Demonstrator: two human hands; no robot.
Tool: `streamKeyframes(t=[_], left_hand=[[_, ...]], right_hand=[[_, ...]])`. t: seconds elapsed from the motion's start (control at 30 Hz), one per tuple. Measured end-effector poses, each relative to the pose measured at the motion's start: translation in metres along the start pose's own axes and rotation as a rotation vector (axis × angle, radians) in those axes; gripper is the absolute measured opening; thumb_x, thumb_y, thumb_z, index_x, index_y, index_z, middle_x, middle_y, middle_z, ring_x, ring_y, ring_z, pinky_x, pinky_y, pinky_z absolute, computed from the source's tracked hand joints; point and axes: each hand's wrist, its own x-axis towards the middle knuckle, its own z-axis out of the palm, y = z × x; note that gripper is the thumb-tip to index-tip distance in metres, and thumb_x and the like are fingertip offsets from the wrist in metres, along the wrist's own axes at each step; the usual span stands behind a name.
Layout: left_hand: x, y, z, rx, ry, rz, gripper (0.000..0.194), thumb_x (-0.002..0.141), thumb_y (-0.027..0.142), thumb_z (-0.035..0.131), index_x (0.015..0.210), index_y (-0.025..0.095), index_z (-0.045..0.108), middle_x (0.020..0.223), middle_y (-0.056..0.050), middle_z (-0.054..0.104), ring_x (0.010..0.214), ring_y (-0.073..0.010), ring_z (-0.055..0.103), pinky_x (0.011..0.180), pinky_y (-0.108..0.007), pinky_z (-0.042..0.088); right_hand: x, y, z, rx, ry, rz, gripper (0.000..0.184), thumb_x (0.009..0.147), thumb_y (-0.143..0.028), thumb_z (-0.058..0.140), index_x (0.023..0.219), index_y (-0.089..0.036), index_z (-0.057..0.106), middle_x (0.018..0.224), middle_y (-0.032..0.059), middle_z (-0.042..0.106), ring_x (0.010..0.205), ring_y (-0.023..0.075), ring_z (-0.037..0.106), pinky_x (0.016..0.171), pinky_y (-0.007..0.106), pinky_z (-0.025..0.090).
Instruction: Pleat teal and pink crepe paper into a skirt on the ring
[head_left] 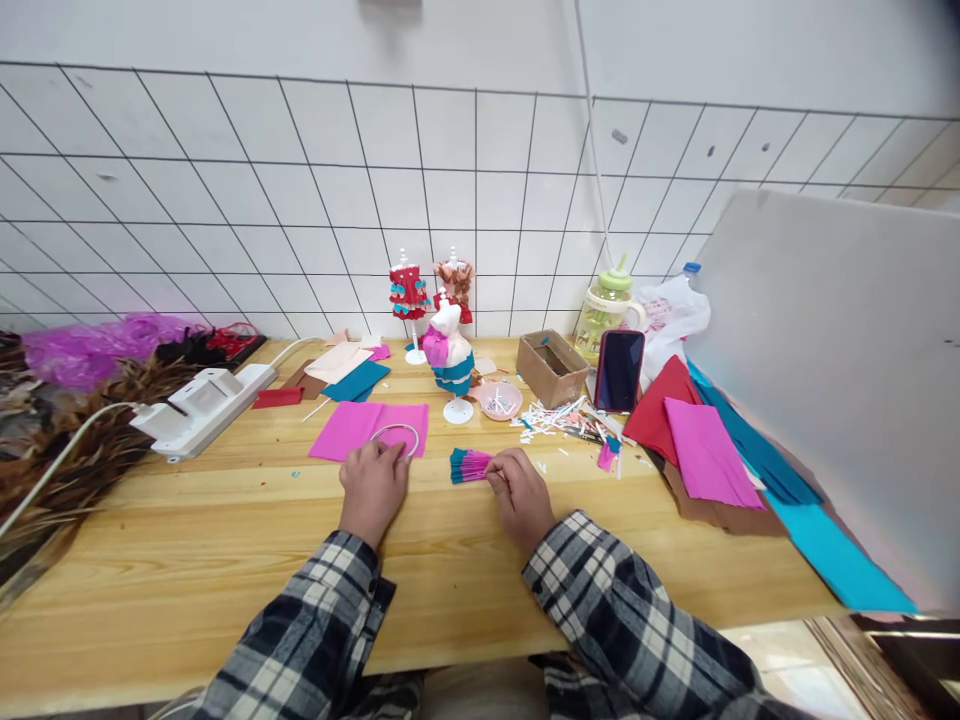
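Observation:
My left hand is closed at the near edge of a flat magenta paper sheet, its fingers on a thin whitish ring that stands out over the sheet. To its right, my right hand pinches one end of a small pleated paper piece, magenta by the fingers and teal at the far end. Behind both hands stands a small white dress form wearing magenta, pale and teal paper. Two more dressed forms, one in a red outfit and one in a brown outfit, are close behind it.
A pink dish, a cardboard box, scattered white sticks and a phone stand right of the forms. Coloured paper is stacked at the right. A power strip and feathers lie left.

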Motion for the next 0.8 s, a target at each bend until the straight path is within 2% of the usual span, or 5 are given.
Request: streamKeyframes(t=[0.07, 0.13, 0.3, 0.7, 0.8], left_hand=[[-0.004, 0.008, -0.001, -0.027, 0.017, 0.010, 0.037, 0.088, 0.037, 0.050, 0.117, 0.020, 0.064, 0.106, -0.013, 0.060, 0.098, -0.0321, 0.049, 0.082, -0.046, 0.036], [-0.011, 0.019, -0.005, -0.123, 0.001, 0.097, 0.032, 0.089, 0.038, 0.050, 0.111, 0.021, 0.064, 0.110, -0.011, 0.059, 0.101, -0.0301, 0.049, 0.086, -0.046, 0.034], [-0.032, 0.045, -0.017, -0.362, -0.181, 0.378, 0.024, 0.090, 0.041, 0.050, 0.095, 0.026, 0.068, 0.101, -0.006, 0.059, 0.100, -0.0262, 0.049, 0.085, -0.043, 0.033], [-0.045, 0.059, -0.020, -0.544, -0.088, 0.578, 0.018, 0.089, 0.021, 0.051, 0.078, 0.020, 0.064, 0.079, -0.003, 0.062, 0.081, -0.0193, 0.051, 0.076, -0.038, 0.037], [-0.049, 0.063, -0.019, -0.649, -0.087, 0.568, 0.018, 0.090, 0.022, 0.052, 0.077, 0.021, 0.065, 0.079, -0.004, 0.062, 0.083, -0.0191, 0.052, 0.077, -0.036, 0.040]], right_hand=[[-0.001, -0.002, 0.002, -0.031, -0.038, -0.020, 0.019, 0.097, -0.027, 0.040, 0.093, -0.021, 0.057, 0.095, 0.0066, 0.058, 0.092, 0.0191, 0.055, 0.082, 0.031, 0.045], [-0.002, -0.005, 0.005, -0.056, -0.062, -0.030, 0.018, 0.097, -0.027, 0.040, 0.094, -0.020, 0.057, 0.096, 0.0070, 0.058, 0.093, 0.0195, 0.055, 0.083, 0.032, 0.044], [-0.005, -0.013, 0.011, -0.076, -0.133, -0.058, 0.017, 0.096, -0.024, 0.039, 0.091, -0.020, 0.054, 0.092, 0.0064, 0.058, 0.089, 0.0197, 0.053, 0.082, 0.032, 0.044], [-0.008, -0.012, 0.019, -0.073, -0.134, -0.090, 0.007, 0.089, -0.016, 0.049, 0.089, -0.021, 0.054, 0.088, 0.0029, 0.059, 0.083, 0.0178, 0.055, 0.075, 0.029, 0.044], [-0.005, -0.007, 0.015, -0.068, -0.048, -0.054, 0.009, 0.090, -0.017, 0.051, 0.095, -0.021, 0.057, 0.089, 0.0031, 0.062, 0.083, 0.0175, 0.057, 0.074, 0.028, 0.045]])
